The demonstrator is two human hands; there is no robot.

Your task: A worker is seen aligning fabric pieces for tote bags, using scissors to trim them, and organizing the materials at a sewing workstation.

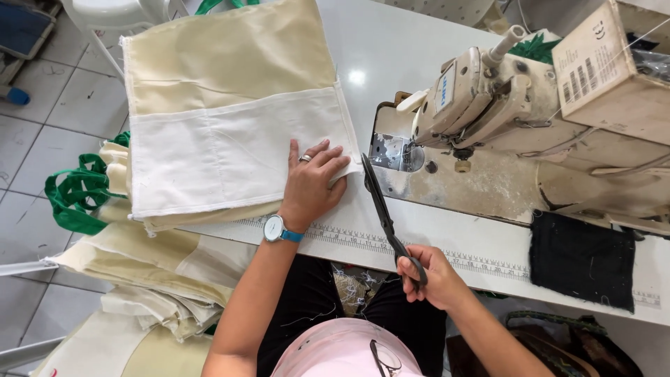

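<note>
We hold the cream-and-white fabric bag (230, 132) flat on the sewing table (391, 63) with our left hand (314, 185), palm down and fingers spread at its right edge. Our right hand (433, 276) grips the black scissors (382, 213), blades pointing at that corner beside the sewing machine (502, 119). We judge stitching complete and thread trimming under way; stacked bags (153, 272) hang off the table's left.

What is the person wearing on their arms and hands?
Both arms are bare, with no sleeves showing. The left hand has a ring on one of its fingers, and the left wrist wears a watch with a round white face and a blue strap. The right hand wears nothing that I can see.
</note>
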